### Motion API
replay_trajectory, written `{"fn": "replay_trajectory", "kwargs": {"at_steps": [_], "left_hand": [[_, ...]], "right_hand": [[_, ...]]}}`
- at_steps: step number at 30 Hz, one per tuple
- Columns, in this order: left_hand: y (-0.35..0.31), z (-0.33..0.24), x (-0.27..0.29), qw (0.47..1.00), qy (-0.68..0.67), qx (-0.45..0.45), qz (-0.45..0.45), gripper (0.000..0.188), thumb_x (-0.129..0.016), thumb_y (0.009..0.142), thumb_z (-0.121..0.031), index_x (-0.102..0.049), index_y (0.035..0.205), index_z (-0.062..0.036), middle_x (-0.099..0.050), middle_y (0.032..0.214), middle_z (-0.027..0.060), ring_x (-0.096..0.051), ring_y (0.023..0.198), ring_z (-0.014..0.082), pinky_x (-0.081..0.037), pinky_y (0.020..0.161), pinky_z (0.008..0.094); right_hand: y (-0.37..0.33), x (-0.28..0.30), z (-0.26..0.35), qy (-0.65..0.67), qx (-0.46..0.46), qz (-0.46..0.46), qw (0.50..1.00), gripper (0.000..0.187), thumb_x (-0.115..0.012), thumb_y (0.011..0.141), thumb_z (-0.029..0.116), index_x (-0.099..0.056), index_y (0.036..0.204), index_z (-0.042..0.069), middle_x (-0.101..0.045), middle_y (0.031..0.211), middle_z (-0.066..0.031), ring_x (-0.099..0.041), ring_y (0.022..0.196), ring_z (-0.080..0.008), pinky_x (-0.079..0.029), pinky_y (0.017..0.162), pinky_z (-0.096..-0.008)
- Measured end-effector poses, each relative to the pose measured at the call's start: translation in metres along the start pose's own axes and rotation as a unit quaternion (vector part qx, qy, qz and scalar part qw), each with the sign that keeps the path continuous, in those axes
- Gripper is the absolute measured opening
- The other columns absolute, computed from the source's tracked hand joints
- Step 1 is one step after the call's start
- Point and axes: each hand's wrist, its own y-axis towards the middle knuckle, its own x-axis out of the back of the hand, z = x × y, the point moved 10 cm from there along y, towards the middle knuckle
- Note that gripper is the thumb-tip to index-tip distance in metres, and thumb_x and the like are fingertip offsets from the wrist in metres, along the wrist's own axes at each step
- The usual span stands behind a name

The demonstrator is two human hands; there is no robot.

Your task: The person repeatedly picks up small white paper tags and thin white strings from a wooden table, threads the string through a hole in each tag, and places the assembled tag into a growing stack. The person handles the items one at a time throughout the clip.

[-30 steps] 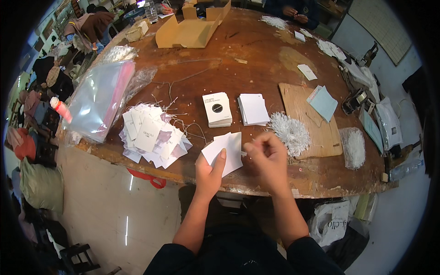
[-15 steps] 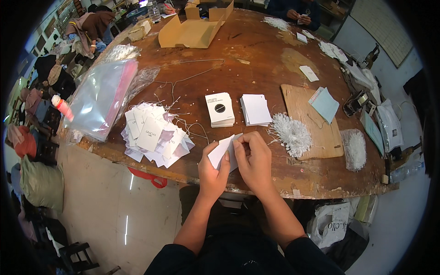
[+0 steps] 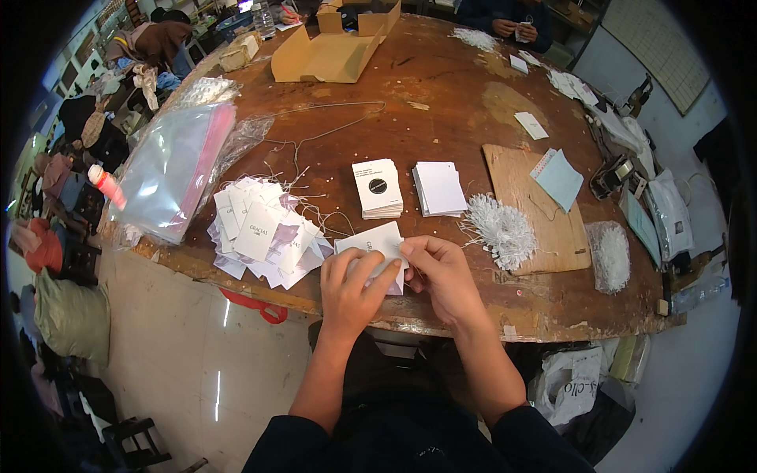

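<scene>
You appear to be at the stringing step: white square paper card (image 3: 385, 236) over the brown wooden table's (image 3: 449, 102) 6 o'clock edge, left hand (image 3: 350, 293) spread across it, right hand (image 3: 443, 276) pinching its 3 o'clock edge; next likely needs steady left support.

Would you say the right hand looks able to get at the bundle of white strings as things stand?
Probably yes: the bundle of white strings lies uncovered beyond the right hand, with only tabletop visible between, though that hand is occupied at the white card.
</scene>
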Motion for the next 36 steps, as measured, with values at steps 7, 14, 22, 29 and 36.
{"fn": "replay_trajectory", "kwargs": {"at_steps": [7, 14, 22, 29, 36], "left_hand": [[-0.008, -0.007, 0.008, 0.995, -0.080, -0.054, 0.001, 0.031, -0.072, 0.072, -0.008, -0.070, 0.102, -0.0171, -0.064, 0.100, -0.0022, -0.060, 0.090, 0.0221, -0.048, 0.074, 0.0365], [-0.040, 0.143, 0.021, 0.868, -0.195, 0.454, -0.047, 0.055, -0.066, 0.089, -0.009, -0.047, 0.141, -0.0045, -0.055, 0.132, 0.0230, -0.054, 0.123, 0.0362, -0.042, 0.105, 0.0417], [-0.009, 0.119, 0.027, 0.952, 0.015, 0.305, 0.005, 0.043, -0.068, 0.088, -0.012, -0.056, 0.128, -0.0036, -0.036, 0.147, 0.0195, -0.033, 0.139, 0.0393, -0.033, 0.112, 0.0498], [0.026, 0.082, -0.041, 0.968, -0.091, 0.214, 0.098, 0.041, -0.070, 0.089, -0.021, -0.059, 0.122, 0.0000, -0.053, 0.134, 0.0169, -0.048, 0.127, 0.0364, -0.040, 0.104, 0.0444], [0.054, 0.093, -0.091, 0.950, -0.029, 0.231, 0.209, 0.080, -0.082, 0.074, -0.042, -0.052, 0.133, 0.0041, -0.051, 0.138, 0.0223, -0.052, 0.123, 0.0395, -0.043, 0.103, 0.0447]], "right_hand": [[0.003, 0.020, 0.050, -0.364, 0.191, -0.167, 0.896, 0.021, -0.070, 0.087, 0.014, -0.066, 0.077, -0.004, -0.060, 0.061, -0.0071, -0.056, 0.058, -0.0100, -0.043, 0.053, -0.0281], [0.020, 0.052, 0.107, -0.582, 0.317, -0.285, 0.692, 0.031, -0.074, 0.084, 0.030, -0.067, 0.088, 0.000, -0.065, 0.084, -0.0154, -0.063, 0.077, -0.0300, -0.049, 0.064, -0.0392], [0.033, 0.043, 0.079, -0.688, 0.276, -0.261, 0.619, 0.047, -0.082, 0.074, 0.031, -0.067, 0.101, -0.004, -0.063, 0.100, -0.0222, -0.062, 0.094, -0.0382, -0.051, 0.080, -0.0450], [0.035, 0.049, 0.077, -0.660, 0.282, -0.259, 0.646, 0.045, -0.083, 0.072, 0.025, -0.066, 0.104, -0.003, -0.060, 0.106, -0.0222, -0.057, 0.101, -0.0388, -0.048, 0.086, -0.0460], [0.029, 0.053, 0.080, -0.615, 0.328, -0.269, 0.665, 0.043, -0.081, 0.073, 0.021, -0.067, 0.105, -0.004, -0.056, 0.111, -0.0204, -0.052, 0.105, -0.0369, -0.045, 0.090, -0.0448]]}}
